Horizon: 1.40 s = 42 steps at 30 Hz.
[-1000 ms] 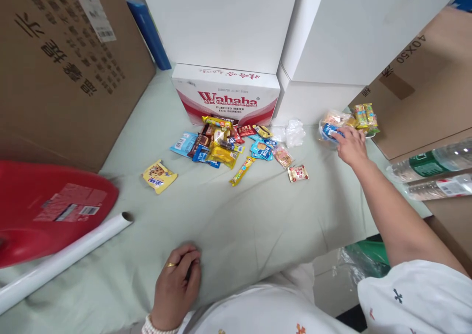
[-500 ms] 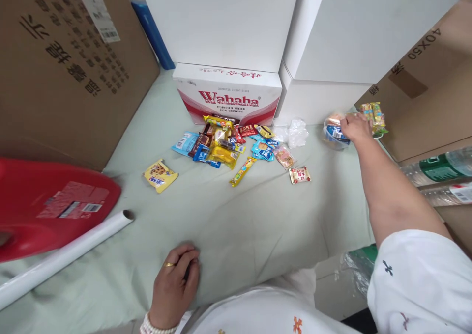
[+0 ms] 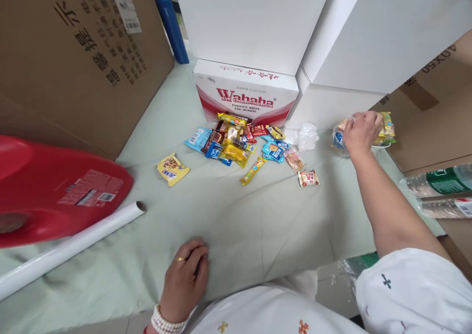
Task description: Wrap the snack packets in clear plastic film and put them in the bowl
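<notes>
My right hand (image 3: 362,131) reaches to the back right, over a clear plastic tub (image 3: 338,150) that holds wrapped snacks. Its fingers bend down at the tub's contents, with the fingertips hidden. Just beyond it, yellow-green snack packets (image 3: 387,127) stick up over the tub's white rim or handle. My left hand (image 3: 187,275) rests loosely curled at the table's near edge, away from any snack. To the left of the tub are a crumpled clear plastic bag (image 3: 307,136), a small red-and-cream packet (image 3: 309,178) and a pink clear-wrapped snack (image 3: 294,158).
A heap of wrapped snacks (image 3: 230,142) lies before the Wahaha carton (image 3: 247,98). A yellow cookie packet (image 3: 172,169) lies apart, left. A red jug (image 3: 55,191) and white tube (image 3: 77,248) occupy the left side. Water bottles (image 3: 442,181) stick out at right; large cartons surround the table.
The whole view has shifted a little, so most things sit further right in it. My right hand stays at the tub, its fingers bent more steeply. My left hand keeps its place.
</notes>
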Motion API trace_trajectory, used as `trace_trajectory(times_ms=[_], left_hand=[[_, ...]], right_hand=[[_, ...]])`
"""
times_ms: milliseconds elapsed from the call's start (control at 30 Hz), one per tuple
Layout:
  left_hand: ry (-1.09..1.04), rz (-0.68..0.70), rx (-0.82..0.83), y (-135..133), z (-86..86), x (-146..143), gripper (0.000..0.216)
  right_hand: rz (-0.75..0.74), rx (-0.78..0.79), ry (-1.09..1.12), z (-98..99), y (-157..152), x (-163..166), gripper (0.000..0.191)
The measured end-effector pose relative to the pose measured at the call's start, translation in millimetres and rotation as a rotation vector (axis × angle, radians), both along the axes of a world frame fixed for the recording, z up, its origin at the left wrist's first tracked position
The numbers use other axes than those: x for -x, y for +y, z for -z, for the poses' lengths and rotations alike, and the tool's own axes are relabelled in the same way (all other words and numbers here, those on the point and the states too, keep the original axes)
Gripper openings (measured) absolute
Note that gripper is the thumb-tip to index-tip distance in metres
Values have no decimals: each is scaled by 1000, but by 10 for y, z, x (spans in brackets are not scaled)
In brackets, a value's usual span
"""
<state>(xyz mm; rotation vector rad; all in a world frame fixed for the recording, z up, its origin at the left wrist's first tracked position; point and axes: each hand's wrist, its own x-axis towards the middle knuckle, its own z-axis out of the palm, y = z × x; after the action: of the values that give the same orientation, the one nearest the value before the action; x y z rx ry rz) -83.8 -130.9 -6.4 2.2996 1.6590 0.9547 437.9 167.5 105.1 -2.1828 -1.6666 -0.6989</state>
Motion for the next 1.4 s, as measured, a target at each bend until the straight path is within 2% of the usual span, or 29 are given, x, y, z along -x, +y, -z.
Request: trace_trajectory(times_ms=[67,167,267,333,400,500,567,633,733,800,933,1000,1067,1200,1400], left_hand=[[-12,0,10,-3,3,3,15],[-42,-4,26,-2,-3,-2,16],[-78,-11,41,-4,-21,-16,16],[-112,-13,52,-17,-33,-17,16],[-160,-19,52,-41,-48,-2,16],[-248,-30,54,-83,-102,40,15],[-310,-44,84,-85,-180,46,14],[-383,-34,153,-40,-291,-11,13],[-530,50,298,136,-463,-267,13],[-637,90,396,303,-528,-526,17],[-775,192,580,594,-494,-1002,35],[-746,242,606,654,-444,-1121,23],[-738,231,627,662,-401,-1146,20],[-883,179,804,631,-357,-1018,33],[-903,288,1043,592,-438,-793,45]], right_hand=[[-80,106,66,113,-25,235,33],[-180,286,259,437,-15,526,29],[-224,342,376,763,20,688,21],[-217,326,393,873,26,731,17],[-201,296,401,865,-9,742,19],[-208,182,411,679,-222,756,19],[-259,62,488,520,-512,824,21],[-342,27,716,405,-906,983,24],[-451,229,1324,376,-1564,1396,26],[-461,360,1666,426,-1950,1726,29],[-434,503,2018,530,-2423,2255,33],[-410,518,2123,552,-2520,2364,31],[-373,517,2212,560,-2562,2358,29],[-316,548,2298,562,-2576,2156,28],[-309,615,2274,526,-2482,1866,30]])
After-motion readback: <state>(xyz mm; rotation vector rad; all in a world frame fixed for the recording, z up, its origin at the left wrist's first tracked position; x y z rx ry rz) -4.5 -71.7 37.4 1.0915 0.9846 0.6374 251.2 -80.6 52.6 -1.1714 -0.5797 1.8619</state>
